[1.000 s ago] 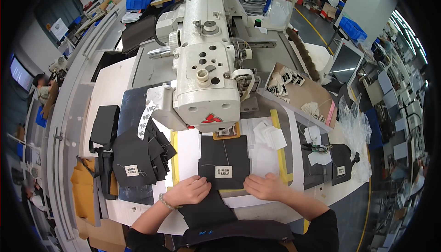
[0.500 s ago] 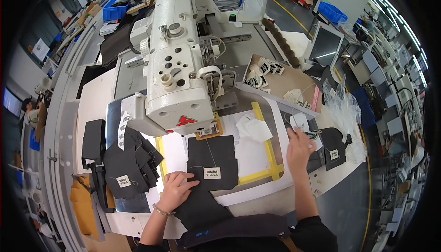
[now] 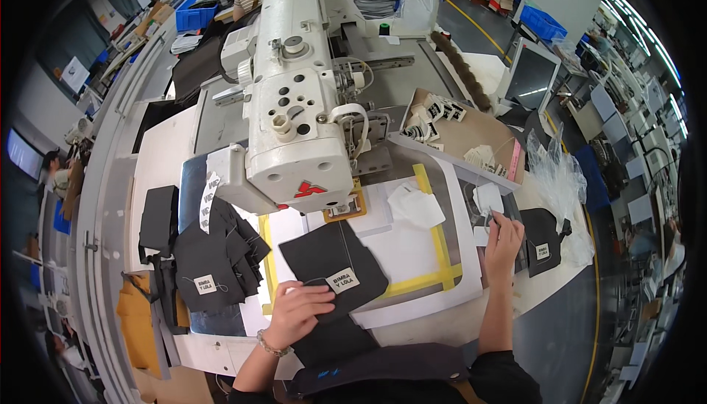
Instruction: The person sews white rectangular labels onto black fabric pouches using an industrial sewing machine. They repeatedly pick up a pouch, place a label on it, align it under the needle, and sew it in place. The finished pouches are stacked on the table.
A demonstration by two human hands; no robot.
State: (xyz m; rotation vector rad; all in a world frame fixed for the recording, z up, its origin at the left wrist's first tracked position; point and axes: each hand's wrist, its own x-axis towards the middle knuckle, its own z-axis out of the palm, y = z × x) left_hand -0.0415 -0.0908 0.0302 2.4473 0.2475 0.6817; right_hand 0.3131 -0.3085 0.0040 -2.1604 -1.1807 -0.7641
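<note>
The left hand (image 3: 300,312) lies, fingers together, over black fabric (image 3: 322,255), seemingly steadying it, any pinch hidden. Right of these fingers, the right hand (image 3: 504,240) curls beside a white card (image 3: 487,198), its grip unclear. The next move likely needs steady fabric.

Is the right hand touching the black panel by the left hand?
Apart. The head view shows white paper and yellow tape in the gap between the right hand and the black panel.

Your single fisheye view, worn at your head, faces forward and down onto the table (image 3: 168,155) close below.
</note>
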